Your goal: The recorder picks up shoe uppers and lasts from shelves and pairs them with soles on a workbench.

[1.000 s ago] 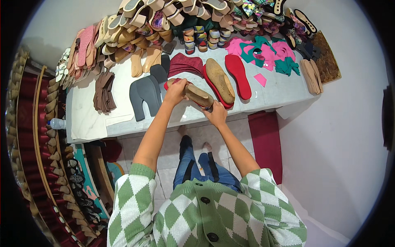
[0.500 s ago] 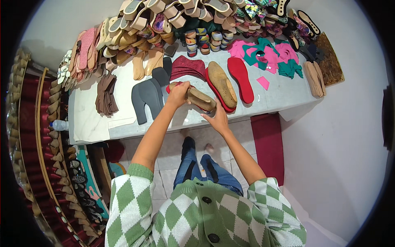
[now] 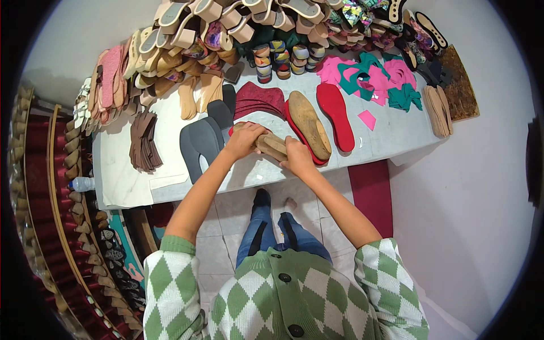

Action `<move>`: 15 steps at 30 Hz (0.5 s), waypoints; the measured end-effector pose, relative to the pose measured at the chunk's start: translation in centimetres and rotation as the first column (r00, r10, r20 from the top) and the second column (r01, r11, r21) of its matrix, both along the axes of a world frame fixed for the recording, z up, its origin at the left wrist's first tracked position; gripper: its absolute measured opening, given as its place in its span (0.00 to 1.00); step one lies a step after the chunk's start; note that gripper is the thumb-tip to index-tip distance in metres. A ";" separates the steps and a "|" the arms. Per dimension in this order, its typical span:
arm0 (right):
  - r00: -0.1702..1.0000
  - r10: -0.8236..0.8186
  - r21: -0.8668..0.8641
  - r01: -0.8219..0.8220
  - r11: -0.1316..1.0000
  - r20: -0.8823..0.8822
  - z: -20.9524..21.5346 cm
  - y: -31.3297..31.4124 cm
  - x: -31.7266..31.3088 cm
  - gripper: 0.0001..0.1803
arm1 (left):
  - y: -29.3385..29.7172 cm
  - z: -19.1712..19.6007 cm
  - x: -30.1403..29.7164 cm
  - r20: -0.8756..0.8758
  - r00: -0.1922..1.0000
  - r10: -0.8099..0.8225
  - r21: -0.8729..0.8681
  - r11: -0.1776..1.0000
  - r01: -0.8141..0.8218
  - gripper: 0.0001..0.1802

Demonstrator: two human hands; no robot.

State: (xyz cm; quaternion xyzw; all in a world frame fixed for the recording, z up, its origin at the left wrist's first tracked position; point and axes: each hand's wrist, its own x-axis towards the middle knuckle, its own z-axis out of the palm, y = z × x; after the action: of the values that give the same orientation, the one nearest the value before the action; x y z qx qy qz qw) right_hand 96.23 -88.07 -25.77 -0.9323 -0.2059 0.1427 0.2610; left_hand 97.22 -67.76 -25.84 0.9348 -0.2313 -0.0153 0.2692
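Observation:
Over the front part of the table, both hands grip a brown wooden shoe last (image 3: 271,146) lying slantwise. My left hand (image 3: 247,140) wraps round its left end, where a bit of red shows. The right end is held by my right hand (image 3: 298,157), fingers on top. Just right of it, another wooden last (image 3: 310,126) rests on a red insole. A separate red insole (image 3: 335,116) lies flat beyond that. Behind my hands are stacked dark red patterned upper pieces (image 3: 258,101). Dark grey soles (image 3: 198,139) lie by my left hand.
Finished sandals (image 3: 226,25) are heaped along the back. Brown strips (image 3: 145,141) lie at left, pink and green cutouts (image 3: 368,76) at right, beige insoles (image 3: 437,110) near the right end. Racks of lasts (image 3: 79,198) stand at left. A white wall (image 3: 464,187) bounds the right.
My right hand has shifted from beneath the right end of the last to a grip over its top. The last is turned slightly. The whole view has shifted a little.

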 end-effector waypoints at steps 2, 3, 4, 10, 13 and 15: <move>0.998 -0.042 -0.099 0.047 0.994 0.053 -1.0 1.0 -0.2 0.30 | 0.6 -0.4 1.0 0.002 0.997 -0.079 0.007 0.997 0.078 0.32; 0.998 -0.043 -0.103 0.047 0.994 0.040 -1.1 1.1 -0.2 0.30 | 0.7 -0.5 1.3 -0.010 0.997 -0.080 0.002 0.997 0.080 0.32; 0.997 -0.050 -0.082 0.054 0.995 0.058 -1.2 1.0 -0.3 0.30 | 0.6 -0.6 1.4 -0.036 0.996 -0.080 0.026 0.996 0.081 0.32; 0.996 -0.078 -0.127 0.081 0.989 0.030 -0.5 1.2 -0.2 0.29 | 0.1 -0.3 1.5 -0.142 0.989 -0.051 0.079 0.995 0.063 0.31; 0.994 -0.102 -0.176 0.110 0.978 0.049 -1.0 1.3 -0.5 0.29 | 0.5 -0.5 1.4 -0.119 0.992 -0.052 0.070 0.996 0.060 0.31; 0.994 -0.090 -0.136 0.097 0.986 0.057 -1.0 1.1 -0.7 0.30 | 0.5 -0.8 1.2 -0.123 0.992 -0.022 0.084 0.996 0.032 0.31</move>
State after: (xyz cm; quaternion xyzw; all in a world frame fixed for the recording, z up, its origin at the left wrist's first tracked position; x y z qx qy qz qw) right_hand 95.52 -86.94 -26.72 -0.9601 -0.1580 0.1208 0.1966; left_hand 98.40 -67.27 -26.66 0.9396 -0.2263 -0.0860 0.2422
